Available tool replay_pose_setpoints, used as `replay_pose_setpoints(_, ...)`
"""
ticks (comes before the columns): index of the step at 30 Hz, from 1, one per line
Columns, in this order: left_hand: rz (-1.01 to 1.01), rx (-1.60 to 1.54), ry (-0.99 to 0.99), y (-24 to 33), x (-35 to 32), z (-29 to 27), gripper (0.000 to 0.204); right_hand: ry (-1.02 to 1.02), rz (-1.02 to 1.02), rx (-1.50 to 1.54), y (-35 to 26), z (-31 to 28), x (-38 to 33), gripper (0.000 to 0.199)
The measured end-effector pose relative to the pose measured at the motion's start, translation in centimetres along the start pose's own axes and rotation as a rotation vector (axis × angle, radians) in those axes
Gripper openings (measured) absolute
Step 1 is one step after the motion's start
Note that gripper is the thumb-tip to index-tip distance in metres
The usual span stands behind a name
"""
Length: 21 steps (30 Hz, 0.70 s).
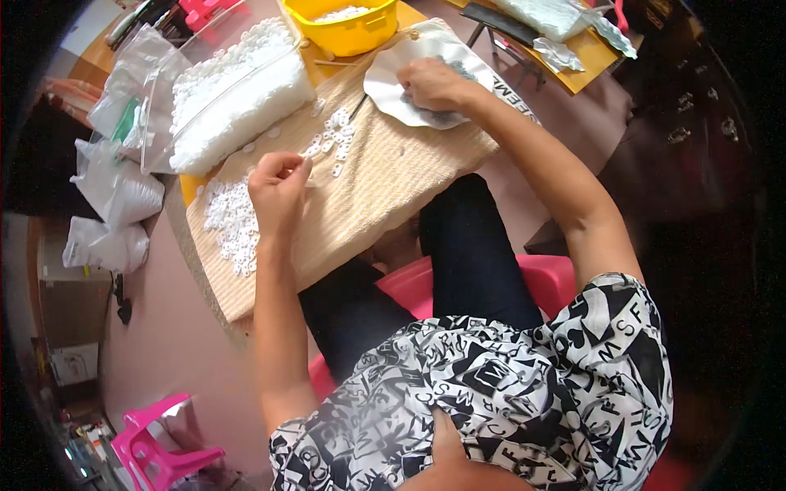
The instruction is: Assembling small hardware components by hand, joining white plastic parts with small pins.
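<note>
My left hand [277, 190] is over the cloth-covered table with thumb and fingers pinched together; whatever is between the fingertips is too small to make out. Just beside it lies a heap of small white plastic pieces with holes [231, 222]. A looser scatter of similar white pieces [337, 135] spreads beyond the fingertips. My right hand [431, 84] reaches into a white plate with a wavy rim [381, 88], its fingers curled down and their tips hidden. Small greyish bits [465, 69] lie in that plate near the hand.
A clear bin [237, 98] full of white pieces stands at the table's far left. Behind is a yellow basin [348, 31] with white contents. A ribbed beige cloth [385, 184] covers the tabletop. White bags [119, 184] sit left; a pink stool [160, 442] stands lower left.
</note>
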<state>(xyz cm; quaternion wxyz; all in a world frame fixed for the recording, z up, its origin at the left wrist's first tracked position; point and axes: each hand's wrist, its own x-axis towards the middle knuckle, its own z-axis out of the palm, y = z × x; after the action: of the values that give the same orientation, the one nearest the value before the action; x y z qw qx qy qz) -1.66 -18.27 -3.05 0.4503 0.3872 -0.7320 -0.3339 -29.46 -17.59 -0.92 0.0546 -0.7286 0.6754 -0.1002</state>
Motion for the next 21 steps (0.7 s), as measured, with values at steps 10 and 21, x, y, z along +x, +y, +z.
replay_pose_setpoints(10,-0.519,-1.049,-0.053,2.6,-0.5,-1.1,0.019,0.334,-0.025,0.170,-0.7,-0.9,-2.0,0.009)
replay_pose_setpoints(21,-0.589,-1.362,-0.042,8.1,-11.4,1.3,0.011,-0.070,0.029,1.467,-10.5,-2.0,-15.4,0.010)
